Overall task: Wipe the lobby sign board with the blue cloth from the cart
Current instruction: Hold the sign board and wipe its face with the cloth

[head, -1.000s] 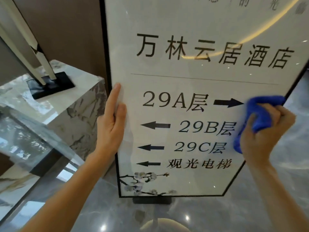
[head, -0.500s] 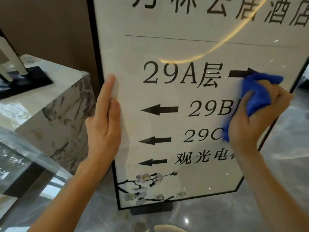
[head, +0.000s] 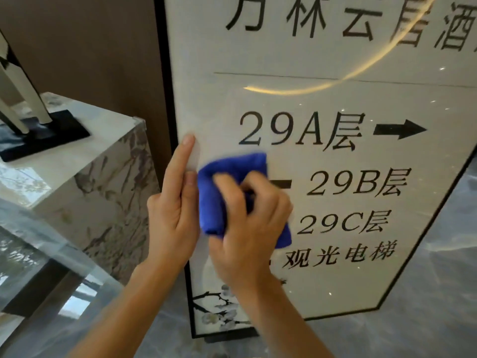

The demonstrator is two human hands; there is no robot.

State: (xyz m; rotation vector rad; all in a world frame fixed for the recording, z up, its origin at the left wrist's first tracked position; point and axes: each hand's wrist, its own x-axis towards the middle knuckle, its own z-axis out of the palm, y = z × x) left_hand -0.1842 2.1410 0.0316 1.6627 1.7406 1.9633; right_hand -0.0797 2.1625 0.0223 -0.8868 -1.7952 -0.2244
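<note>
Standing upright, the sign board [head: 322,104] fills the view from 12 to 4 o'clock. Marble plinth [head: 85,161] at 9 o'clock. Left hand [head: 175,202], fingers straight, rests flat along the board's left edge, steadying it. Right hand [head: 247,228], centre, grips the bunched blue cloth [head: 219,182] against the face beside the left hand. Step: wiping mid-panel. Next, likely: strokes over the lower lines and flower corner at 6 o'clock.

The sign board [head: 322,99] carries large characters across its top, cut off by the frame, of which 万林云居酒 can be made out. Below a thin line it lists 29A层 with an arrow pointing right, then 29B层, 29C层 and 观光电梯. The blue cloth [head: 227,192] and the right hand [head: 247,228] cover the start of the three lower rows.
</note>
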